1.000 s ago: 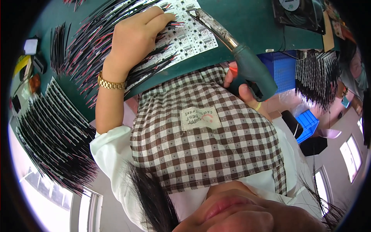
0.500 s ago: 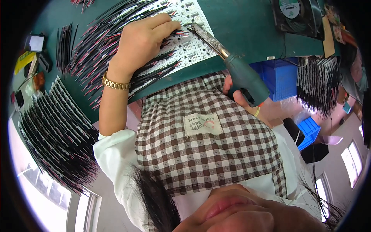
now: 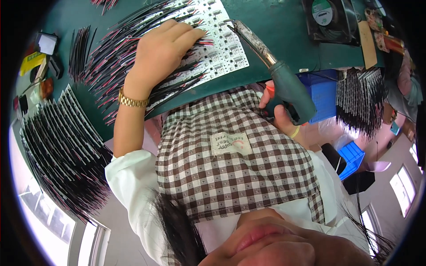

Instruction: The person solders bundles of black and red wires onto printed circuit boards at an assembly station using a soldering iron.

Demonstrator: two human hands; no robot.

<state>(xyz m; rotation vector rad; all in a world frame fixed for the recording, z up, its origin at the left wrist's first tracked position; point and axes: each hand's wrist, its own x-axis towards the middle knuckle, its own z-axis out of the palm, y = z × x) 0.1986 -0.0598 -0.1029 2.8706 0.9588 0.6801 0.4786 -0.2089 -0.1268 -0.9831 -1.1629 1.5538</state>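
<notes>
Wires (image 3: 117,73) are apparently being soldered to the white circuit board (image 3: 230,55); a steadied wire end and the tip seem called for next. Over the board's left part, the left hand's (image 3: 160,53) fingers are curled, any pinch hidden. Right of the board, the soldering gun (image 3: 293,95) is gripped by the partly covered right hand (image 3: 280,116); tip contact cannot be told.

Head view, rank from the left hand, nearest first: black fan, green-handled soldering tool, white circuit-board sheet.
From the left hand:
1. White circuit-board sheet: just right of the hand, by its fingertips.
2. Green-handled soldering tool: farther right, tip over the sheet's right side.
3. Black fan: farthest, at upper right.
</notes>
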